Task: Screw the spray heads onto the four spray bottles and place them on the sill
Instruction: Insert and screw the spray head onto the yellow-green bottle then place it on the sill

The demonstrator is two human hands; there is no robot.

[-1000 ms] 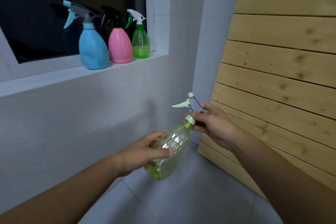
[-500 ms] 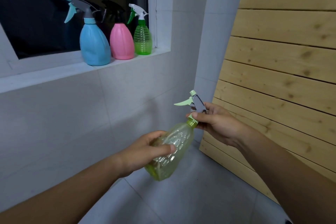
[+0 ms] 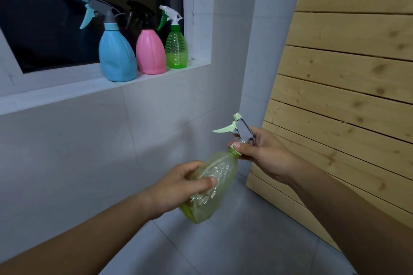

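— Three are standing on the sill (image 3: pixel 67 94) already — the blue bottle (image 3: pixel 117 56), the pink bottle (image 3: pixel 150 52) and the small green bottle (image 3: pixel 176 50), all upright with heads on. So this is the last one?

— Looks like it. The yellow-green bottle (image 3: pixel 214 185) is being held out in the air, tilted, neck pointing up toward the right. The left hand (image 3: pixel 178 187) is wrapping round its belly, fingers and thumb clenching the plastic. The right hand (image 3: pixel 261 154) is pinching the collar right at the neck, with the spray head (image 3: pixel 239 128) sticking up above the knuckles.

— Is it threaded on properly?

— I can't tell; the fingers are covering the joint. That's my worry. If the collar is going on crooked, it may be cross-threading, and a head that only feels tight could be sitting loose.

— And the bottle itself?

— Thin, clear plastic, I'd judge. Squeezing that hard while twisting could be buckling the wall and letting the body turn in the palm rather than the collar.

— Anything up at the sill?

— The other three are crowding the right end, nearly touching each other. Setting this one down beside the blue one carelessly could be knocking it into its neighbours — better to aim for the bare stretch to the left.
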